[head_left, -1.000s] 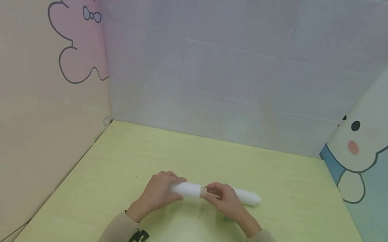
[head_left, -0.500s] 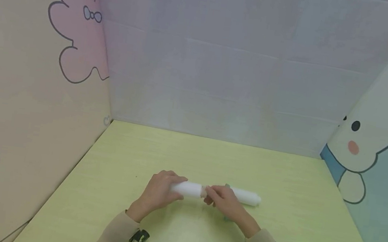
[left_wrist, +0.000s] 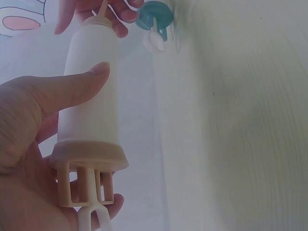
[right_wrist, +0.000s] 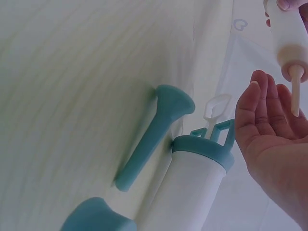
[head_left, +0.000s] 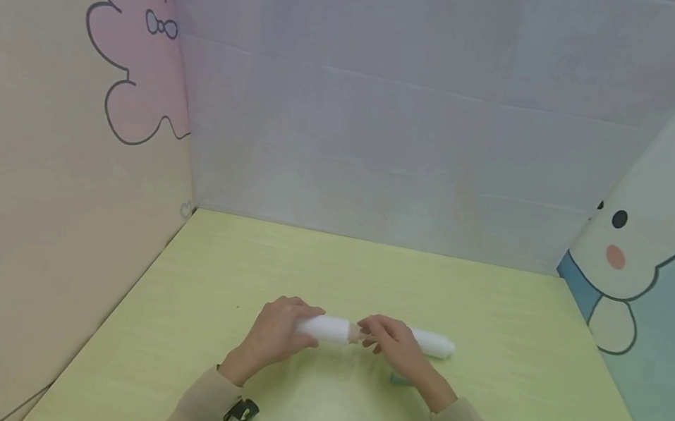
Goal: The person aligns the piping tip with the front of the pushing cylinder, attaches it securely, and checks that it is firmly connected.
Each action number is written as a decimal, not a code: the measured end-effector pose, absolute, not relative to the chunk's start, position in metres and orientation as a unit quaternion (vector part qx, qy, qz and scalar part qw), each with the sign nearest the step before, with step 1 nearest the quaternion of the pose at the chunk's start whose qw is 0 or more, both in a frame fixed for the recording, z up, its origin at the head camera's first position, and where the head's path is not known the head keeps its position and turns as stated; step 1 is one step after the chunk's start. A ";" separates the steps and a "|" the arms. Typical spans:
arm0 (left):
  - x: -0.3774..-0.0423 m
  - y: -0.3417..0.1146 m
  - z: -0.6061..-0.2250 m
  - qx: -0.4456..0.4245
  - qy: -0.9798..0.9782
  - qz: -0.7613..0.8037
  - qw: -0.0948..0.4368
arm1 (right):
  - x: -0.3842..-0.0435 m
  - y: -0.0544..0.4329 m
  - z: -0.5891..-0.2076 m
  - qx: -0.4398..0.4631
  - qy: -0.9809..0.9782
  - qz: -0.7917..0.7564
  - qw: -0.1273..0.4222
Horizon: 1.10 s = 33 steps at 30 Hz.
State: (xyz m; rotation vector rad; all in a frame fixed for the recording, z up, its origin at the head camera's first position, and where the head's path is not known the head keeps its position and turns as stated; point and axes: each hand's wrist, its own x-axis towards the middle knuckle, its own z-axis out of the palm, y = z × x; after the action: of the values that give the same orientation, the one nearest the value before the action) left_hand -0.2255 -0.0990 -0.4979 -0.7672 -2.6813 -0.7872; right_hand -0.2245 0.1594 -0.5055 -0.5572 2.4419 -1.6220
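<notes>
My left hand [head_left: 278,334] grips a white syringe-like tube [left_wrist: 91,96], thumb across its barrel. In the left wrist view its near end has a beige collar [left_wrist: 89,155] with an open cage, and a pale plunger handle sticks out of it. At the other end, a thin beige nozzle [right_wrist: 296,91] points towards my right hand [right_wrist: 272,127]. The right fingers are loosely extended around the nozzle, and no pinch on it shows. Under the right forearm lies a second white tube [head_left: 431,344] with a teal collar [right_wrist: 204,148].
A teal funnel-shaped piece [right_wrist: 154,137] with a long stem lies on the pale yellow table [head_left: 330,266] beside the second tube. Another teal piece [right_wrist: 96,216] is partly cut off below it. Printed cartoon cloths [head_left: 638,264] hang around the table.
Half a second ago the right fingers closed at the beige nozzle's base; now they have drawn back right and loosened, showing the nozzle. The left hand and its tube stay in place.
</notes>
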 end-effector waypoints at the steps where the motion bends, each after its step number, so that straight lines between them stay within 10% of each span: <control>1: -0.225 -0.099 -0.498 -0.262 -0.918 -0.272 0.120 | -0.224 0.160 -0.505 -0.187 0.815 -0.542 0.079; 33: -0.225 -0.095 -0.495 -0.275 -0.916 -0.265 0.124 | -0.221 0.159 -0.514 -0.250 0.788 -0.561 0.042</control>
State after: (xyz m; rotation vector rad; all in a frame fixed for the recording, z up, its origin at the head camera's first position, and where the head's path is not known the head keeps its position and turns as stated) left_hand -0.2252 -0.0947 -0.4954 -0.8026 -2.6704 -0.7726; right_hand -0.2205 0.1590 -0.5137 -0.7660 2.4129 -1.7160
